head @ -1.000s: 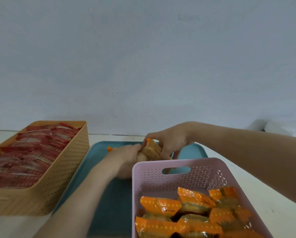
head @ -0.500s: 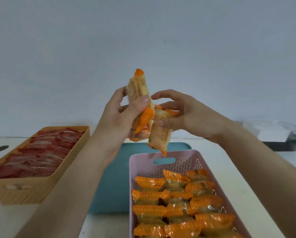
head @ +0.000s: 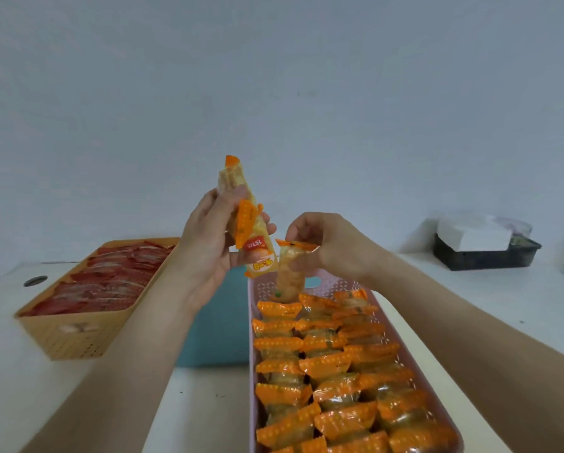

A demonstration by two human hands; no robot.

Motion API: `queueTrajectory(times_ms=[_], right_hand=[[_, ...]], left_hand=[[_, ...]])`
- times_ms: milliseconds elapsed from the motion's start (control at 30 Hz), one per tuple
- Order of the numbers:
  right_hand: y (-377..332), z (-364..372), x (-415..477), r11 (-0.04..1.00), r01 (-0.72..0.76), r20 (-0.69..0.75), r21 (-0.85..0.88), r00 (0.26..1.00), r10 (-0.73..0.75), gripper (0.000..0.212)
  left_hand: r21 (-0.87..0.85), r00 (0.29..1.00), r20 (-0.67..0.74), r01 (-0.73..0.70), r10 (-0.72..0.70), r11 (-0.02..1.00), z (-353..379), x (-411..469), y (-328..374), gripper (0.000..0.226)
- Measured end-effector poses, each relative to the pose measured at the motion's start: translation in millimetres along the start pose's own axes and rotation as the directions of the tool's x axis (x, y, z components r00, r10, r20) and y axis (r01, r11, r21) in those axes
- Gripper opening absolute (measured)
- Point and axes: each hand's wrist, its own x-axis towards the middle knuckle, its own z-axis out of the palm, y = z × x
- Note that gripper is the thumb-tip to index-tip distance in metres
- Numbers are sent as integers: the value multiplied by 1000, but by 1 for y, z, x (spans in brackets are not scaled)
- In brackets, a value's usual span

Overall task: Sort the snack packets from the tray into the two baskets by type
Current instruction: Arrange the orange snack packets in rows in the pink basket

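The left hand point(head: 208, 253) is curled round an upright packet point(head: 253, 238), held above the far left corner of the pink basket point(head: 250, 325). The packet's long axis is nearly vertical, with one orange sealed end pointing up and leaning a little away from the basket; whether a second packet is pressed against it cannot be told. The right hand point(head: 326, 243) pinches the top orange end of a hanging packet point(head: 290, 279), whose long axis runs straight down over the basket's far end. Its lower end reaches the back row of packets there, though contact cannot be judged.

The pink basket is a long perforated bin holding rows of orange packets point(head: 333, 364), which lie crosswise and overlap from its far end to its near end. A teal tray point(head: 218, 331) lies just beside the basket's left wall, and only its bare surface shows. Further left of the basket, past the tray, stands a tan basket point(head: 78, 338) filled with flat red packets point(head: 110, 279).

All of these rest on a white table point(head: 202, 403). A round dark hole point(head: 35, 280) sits in the tabletop well to the left of the pink basket, beyond the tan one. Well to the right of the pink basket's far end is a black container point(head: 486, 256) with white paper point(head: 473, 235) on top. A plain pale wall point(head: 274, 76) rises behind the basket.
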Motion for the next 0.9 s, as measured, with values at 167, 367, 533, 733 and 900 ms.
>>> queueTrajectory(times_ms=[167, 367, 533, 733, 900], right_hand=[[14, 8, 0, 964, -8, 82, -264, 996, 31, 37], [18, 19, 2, 813, 49, 119, -580, 993, 25, 34], [9, 12, 0, 788, 16, 191, -616, 973, 130, 26], [-4, -8, -9, 852, -10, 284, -523, 941, 185, 34], [-13, -18, -22, 971, -90, 100, 222, 993, 69, 53]], left_hand=[[-17, 982, 72, 177, -176, 984, -4, -7, -27, 30], [26, 966, 64, 249, -251, 968, -8, -9, -40, 28], [116, 968, 55, 239, -246, 964, -18, -7, -39, 38], [206, 995, 5, 93, -96, 974, -20, -4, -25, 69], [608, 984, 127, -175, 123, 774, 3, -3, -18, 86]])
